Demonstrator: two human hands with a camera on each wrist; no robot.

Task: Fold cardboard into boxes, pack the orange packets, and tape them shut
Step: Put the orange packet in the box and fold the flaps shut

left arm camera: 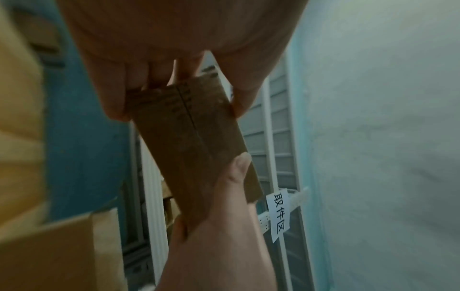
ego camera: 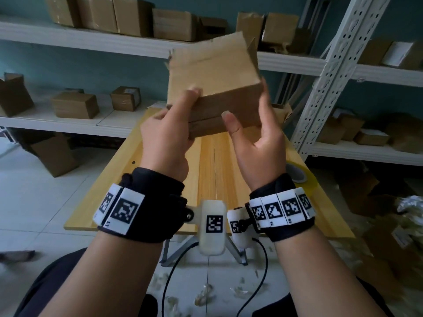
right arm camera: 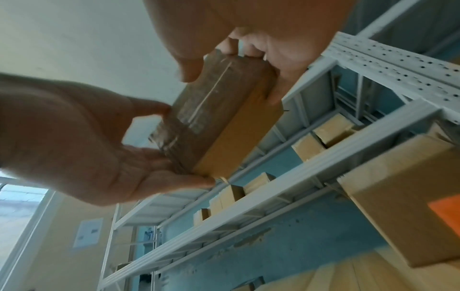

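I hold a brown cardboard box (ego camera: 212, 74) up in the air above the wooden table (ego camera: 212, 161). My left hand (ego camera: 177, 110) grips its lower left corner, thumb on the near face. My right hand (ego camera: 248, 106) grips the right end, fingers up the side and thumb on the near face. The top flaps stand up, ragged-edged. In the right wrist view the box's underside (right arm camera: 211, 110) shows a centre seam under glossy clear tape. An orange patch (right arm camera: 443, 212), perhaps a packet, shows at another cardboard box (right arm camera: 388, 196) on the table.
A yellowish tape roll (ego camera: 297, 175) lies at the table's right edge. A partly hidden open box (ego camera: 282, 112) sits at the table's far end. White metal shelves (ego camera: 68, 124) with several cardboard boxes stand behind and to the right. Scraps litter the floor (ego camera: 206, 294).
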